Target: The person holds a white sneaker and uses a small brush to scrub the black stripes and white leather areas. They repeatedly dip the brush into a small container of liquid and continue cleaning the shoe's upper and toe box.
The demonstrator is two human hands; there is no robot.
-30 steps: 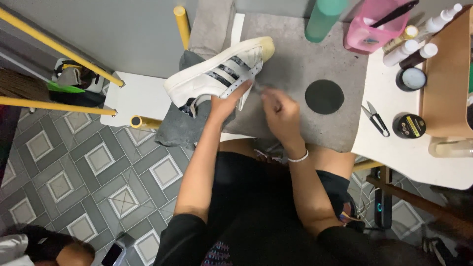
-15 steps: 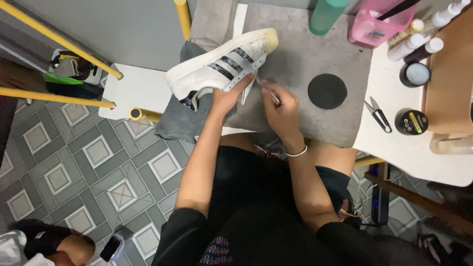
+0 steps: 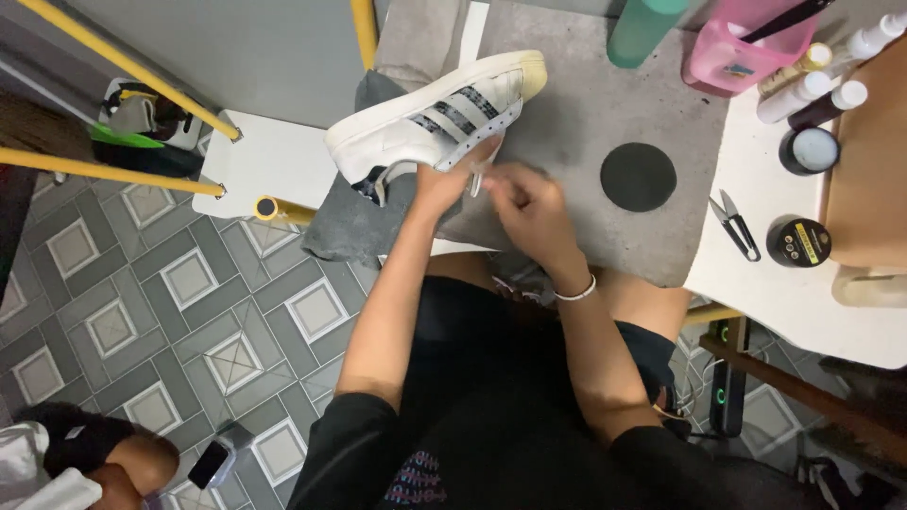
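Grey mat [image 3: 605, 104] (shoe [image 3: 430, 123], snips [image 3: 735, 222])

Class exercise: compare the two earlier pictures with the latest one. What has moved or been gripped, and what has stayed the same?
Little changed. The left hand still steadies the white sneaker on the grey mat. The right hand stays by the shoe's side, pinching a white lace, fingers blurred. Scissors, black disc and jars kept their places.

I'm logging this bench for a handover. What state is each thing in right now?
White sneaker: on its side on the grey mat.
Left hand: touching the sneaker.
Right hand: pinching a white lace.
Snips: lying closed.
Black jar: lidded.
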